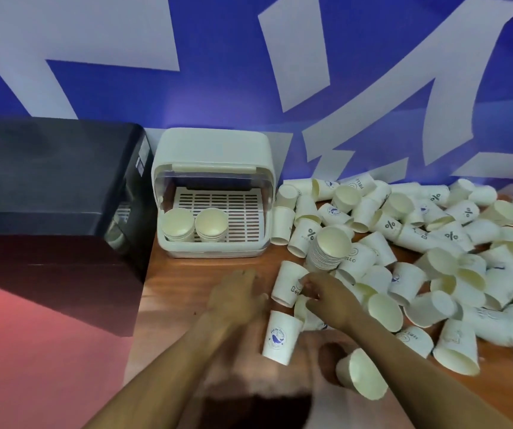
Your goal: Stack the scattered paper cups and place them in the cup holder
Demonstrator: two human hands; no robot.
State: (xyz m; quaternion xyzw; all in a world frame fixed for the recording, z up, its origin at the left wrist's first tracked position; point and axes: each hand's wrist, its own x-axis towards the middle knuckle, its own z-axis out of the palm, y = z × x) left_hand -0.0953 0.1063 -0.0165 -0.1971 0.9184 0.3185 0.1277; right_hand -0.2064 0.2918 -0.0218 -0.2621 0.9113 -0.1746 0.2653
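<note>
Wooden table (187,283) bare between cup holder (211,193) and left hand (238,297)

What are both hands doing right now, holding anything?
Left hand: open, palm down over the table, holding nothing.
Right hand: fingers closed on a paper cup.

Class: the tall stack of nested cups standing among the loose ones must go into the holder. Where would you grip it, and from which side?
Grip the stack low, around its bottom cups, fingers wrapping the side from the near left, where the table is bare. It leans and its many rims sit loosely, so lifting by the top cup would likely pull the stack apart.
</note>
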